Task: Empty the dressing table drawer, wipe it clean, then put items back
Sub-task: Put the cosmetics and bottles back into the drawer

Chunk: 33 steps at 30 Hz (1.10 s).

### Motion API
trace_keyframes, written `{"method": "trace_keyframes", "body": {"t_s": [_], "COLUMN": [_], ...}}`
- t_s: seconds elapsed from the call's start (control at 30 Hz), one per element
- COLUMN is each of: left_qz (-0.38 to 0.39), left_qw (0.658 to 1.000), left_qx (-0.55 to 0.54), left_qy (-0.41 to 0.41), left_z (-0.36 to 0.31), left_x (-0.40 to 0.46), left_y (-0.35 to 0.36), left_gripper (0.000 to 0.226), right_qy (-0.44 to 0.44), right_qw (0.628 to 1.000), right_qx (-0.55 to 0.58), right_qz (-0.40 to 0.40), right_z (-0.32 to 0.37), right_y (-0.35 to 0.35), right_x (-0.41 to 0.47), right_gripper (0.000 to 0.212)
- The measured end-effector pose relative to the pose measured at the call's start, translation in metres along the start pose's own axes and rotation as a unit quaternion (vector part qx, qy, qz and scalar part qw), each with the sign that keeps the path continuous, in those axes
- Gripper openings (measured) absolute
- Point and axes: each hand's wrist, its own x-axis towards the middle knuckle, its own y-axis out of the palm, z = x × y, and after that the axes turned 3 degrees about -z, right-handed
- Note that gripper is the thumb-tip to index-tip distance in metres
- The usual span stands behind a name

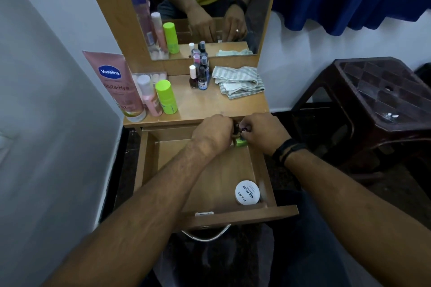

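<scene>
While both hands, left hand (213, 131) and right hand (263, 131), pinch small bottles (238, 129) at the drawer's (149, 163) back edge, a white jar (247, 192) sits in its front right corner.

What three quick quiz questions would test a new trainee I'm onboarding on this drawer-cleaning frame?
1. True or false: the drawer is pulled open.
2. Where is the white nail polish jar? A) tabletop B) drawer's near right corner C) stool
3. What lies folded on the tabletop, at its right?

Key: 1 true; 2 B; 3 the striped cloth.
</scene>
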Motion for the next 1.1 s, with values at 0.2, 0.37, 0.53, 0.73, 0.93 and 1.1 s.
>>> {"method": "trace_keyframes", "body": {"t_s": [0.2, 0.37, 0.53, 0.73, 0.93, 1.1], "left_qz": [-0.004, -0.009, -0.019, -0.039, -0.066, -0.069], "left_qw": [1.0, 0.999, 0.999, 0.998, 0.996, 0.996], "left_qx": [-0.026, -0.035, -0.04, -0.05, -0.048, -0.038], "left_qy": [0.005, 0.0, -0.009, -0.019, -0.026, -0.029], "left_z": [0.0, -0.001, -0.002, -0.002, -0.004, -0.004], "left_x": [0.003, 0.006, 0.005, 0.002, -0.002, -0.002], "left_y": [0.014, 0.016, 0.023, 0.031, 0.035, 0.034], "left_gripper": [0.024, 0.022, 0.025, 0.028, 0.027, 0.026], "right_qy": [-0.01, -0.023, -0.037, -0.032, -0.017, -0.016], "right_qw": [0.999, 0.997, 0.996, 0.995, 0.992, 0.991], "right_qx": [-0.007, -0.005, 0.004, -0.016, -0.04, -0.048], "right_qz": [-0.051, -0.073, -0.085, -0.098, -0.122, -0.127], "right_z": [-0.015, -0.021, -0.023, -0.024, -0.023, -0.023], "right_y": [0.024, 0.037, 0.043, 0.047, 0.048, 0.048], "right_x": [-0.005, -0.008, -0.01, -0.01, -0.01, -0.011], "right_gripper": [0.026, 0.022, 0.02, 0.018, 0.015, 0.018]}}
